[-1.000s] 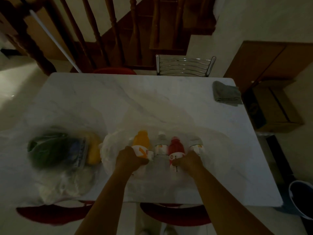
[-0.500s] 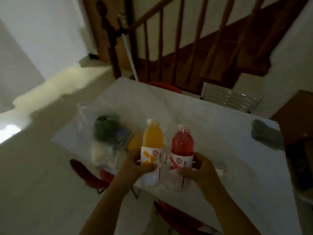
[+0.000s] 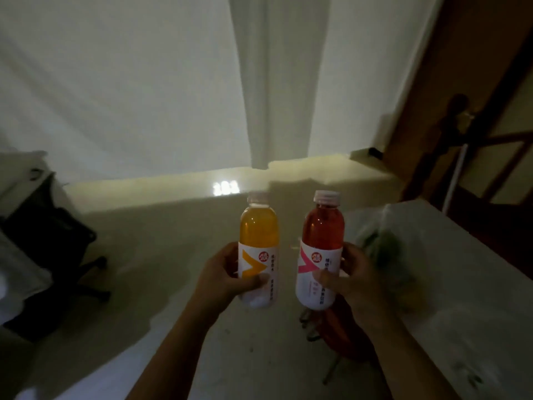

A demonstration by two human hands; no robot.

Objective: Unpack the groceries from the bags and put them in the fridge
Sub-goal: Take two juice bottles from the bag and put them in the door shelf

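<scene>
Above the floor, left hand [image 3: 223,274] grips an upright orange bottle [image 3: 258,249], right hand [image 3: 350,280] a red bottle [image 3: 320,251].

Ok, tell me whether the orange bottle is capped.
Capped: the orange bottle, gripped upright by the left hand, shows a pale cap on top.

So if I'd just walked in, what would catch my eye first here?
Two drink bottles held upright side by side in the middle: an orange bottle in the left hand and a red bottle in the right hand. At the right, a clear bag of greens lies on the pale table.
</scene>
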